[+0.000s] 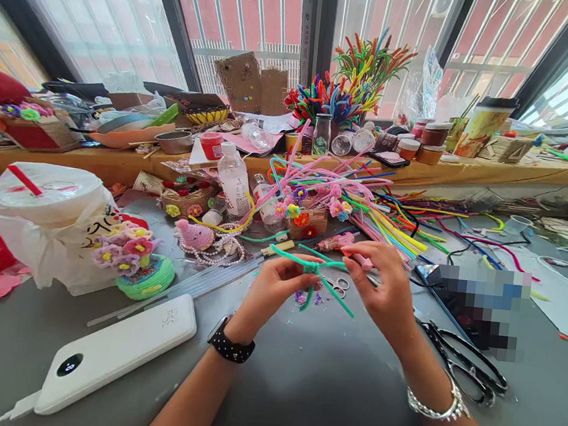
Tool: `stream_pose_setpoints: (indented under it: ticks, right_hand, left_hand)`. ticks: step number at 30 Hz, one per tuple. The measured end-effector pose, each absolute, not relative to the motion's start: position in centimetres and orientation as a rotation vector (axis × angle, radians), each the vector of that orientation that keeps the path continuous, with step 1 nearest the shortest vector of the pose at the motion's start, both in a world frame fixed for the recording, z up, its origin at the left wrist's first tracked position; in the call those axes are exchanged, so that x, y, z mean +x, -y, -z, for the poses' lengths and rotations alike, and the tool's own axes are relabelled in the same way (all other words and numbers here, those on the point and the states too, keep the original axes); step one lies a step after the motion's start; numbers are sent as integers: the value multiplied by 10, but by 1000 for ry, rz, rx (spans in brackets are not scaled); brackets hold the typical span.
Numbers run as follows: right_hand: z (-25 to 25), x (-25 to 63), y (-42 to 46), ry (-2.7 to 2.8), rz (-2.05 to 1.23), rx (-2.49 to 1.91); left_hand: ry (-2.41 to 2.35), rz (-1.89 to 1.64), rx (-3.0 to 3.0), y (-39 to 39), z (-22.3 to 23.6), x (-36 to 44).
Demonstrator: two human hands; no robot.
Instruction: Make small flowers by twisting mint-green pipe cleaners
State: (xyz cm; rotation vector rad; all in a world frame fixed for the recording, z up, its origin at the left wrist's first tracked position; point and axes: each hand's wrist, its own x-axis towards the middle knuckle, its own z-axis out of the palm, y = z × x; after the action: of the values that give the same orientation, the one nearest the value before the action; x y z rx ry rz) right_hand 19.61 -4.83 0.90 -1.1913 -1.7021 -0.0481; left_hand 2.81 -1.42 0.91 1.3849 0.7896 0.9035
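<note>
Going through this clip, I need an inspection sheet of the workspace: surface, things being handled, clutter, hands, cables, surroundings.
Surface: grey tabletop, small purple bits scattered beyond the hands.
Things handled: green pipe cleaners, bound at the middle, ends sticking out several ways.
Clutter: power bank and plastic bag around a cup at left; loose coloured pipe cleaners and small scissors beyond the hands; phone at right, partly pixelated.
Hands: left hand has its fingers around the bound middle; right hand has its fingers at one strand's end, grip unclear.
Cables: white cable at the power bank's near end.
Surroundings: crowded ledge; windows behind, bars outside.
</note>
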Motion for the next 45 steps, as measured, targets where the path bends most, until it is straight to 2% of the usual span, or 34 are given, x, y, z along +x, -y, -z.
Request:
stream_pose_setpoints:
  ticks: [3,8,14,20,29,37,45]
  right_hand:
    - [-10,198,50,1766,189,-1179]
    - [-7,191,53,1926,219,-1051]
    - [-9,187,56,1886,102,-904]
    - [-9,189,58,1696,-43,-956]
    - [-10,185,56,1746,-1,-951]
    - [-2,186,52,1752,39,-977]
    - [2,185,50,1777,-54,-933]
  left_hand:
    - [-787,-950,1260,13,-9,27]
    - [-749,-947,1159,12,-7,26]
    - [-790,-922,1214,14,-9,27]
    - [-735,-950,1239,18,-9,30]
    - [-717,-1066,1371,19,-8,35]
    - [-542,-959,1345,20,-4,37]
    - [-571,-949,1381,21,-6,37]
